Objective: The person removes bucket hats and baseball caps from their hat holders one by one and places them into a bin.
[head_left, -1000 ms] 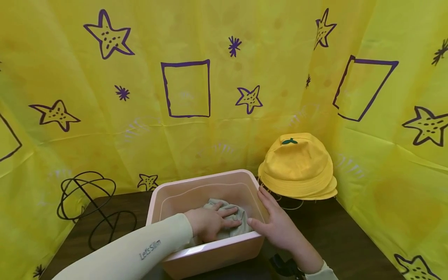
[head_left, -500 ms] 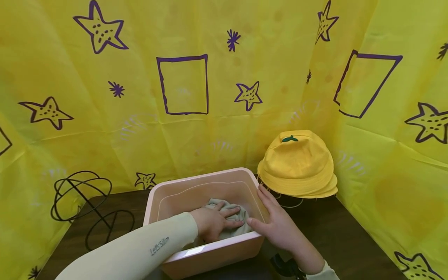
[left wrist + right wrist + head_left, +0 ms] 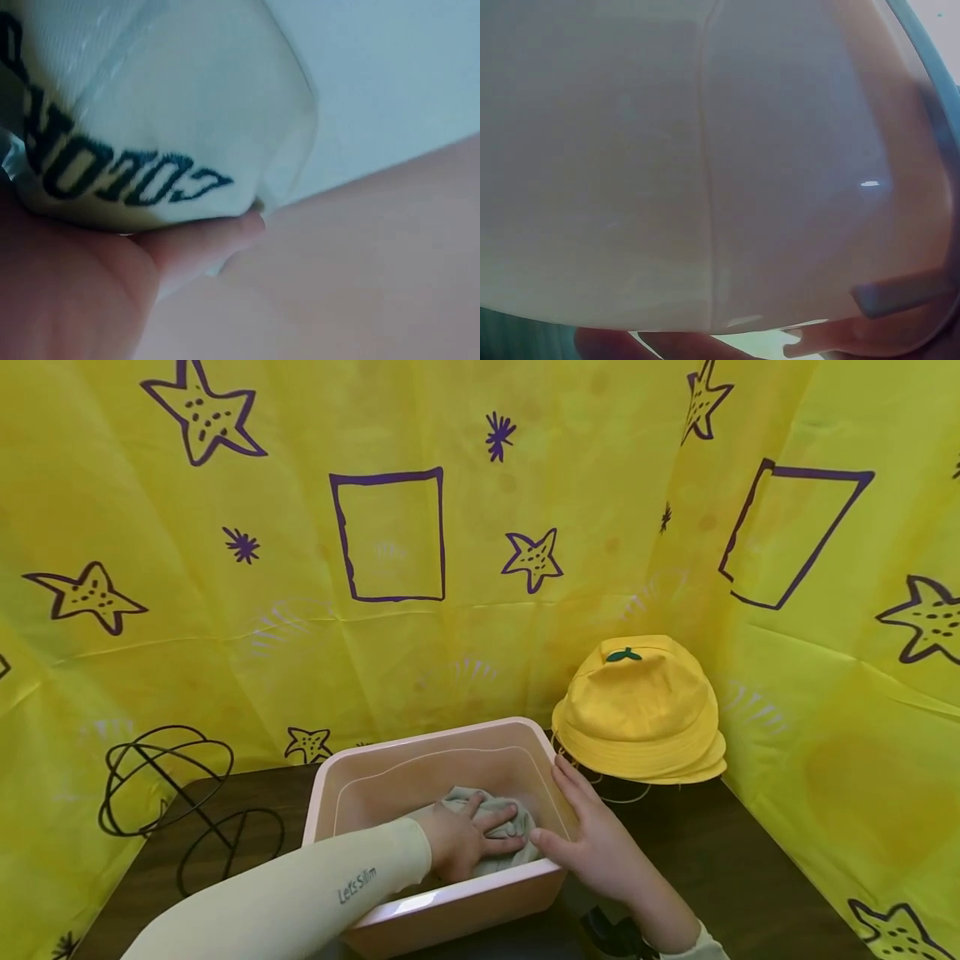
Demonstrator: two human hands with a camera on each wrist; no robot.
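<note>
A pink plastic bin (image 3: 450,917) stands on the dark table. Down inside it my left hand (image 3: 468,843) lies with spread fingers on a pale grey-green cap (image 3: 517,814). Up close in the left wrist view, the cap (image 3: 187,90) shows stitched seams and dark embroidered letters, and part of my left hand (image 3: 82,277) touches its lower edge. My right hand (image 3: 600,847) holds the bin's right rim, the thumb over the edge and the fingers along the side. The right wrist view is mostly filled by the bin's smooth wall (image 3: 615,165).
Yellow bucket hats (image 3: 641,718) sit stacked on a wire stand at the back right. A black wire stand (image 3: 187,802) is at the left. Yellow cloth (image 3: 405,677) with purple drawings encloses the dark wooden table (image 3: 750,877). Something black (image 3: 615,935) lies by my right wrist.
The left forearm and hand have shifted slightly to the right over the cap. My right hand stays at the rim. The head view has tilted a little.
</note>
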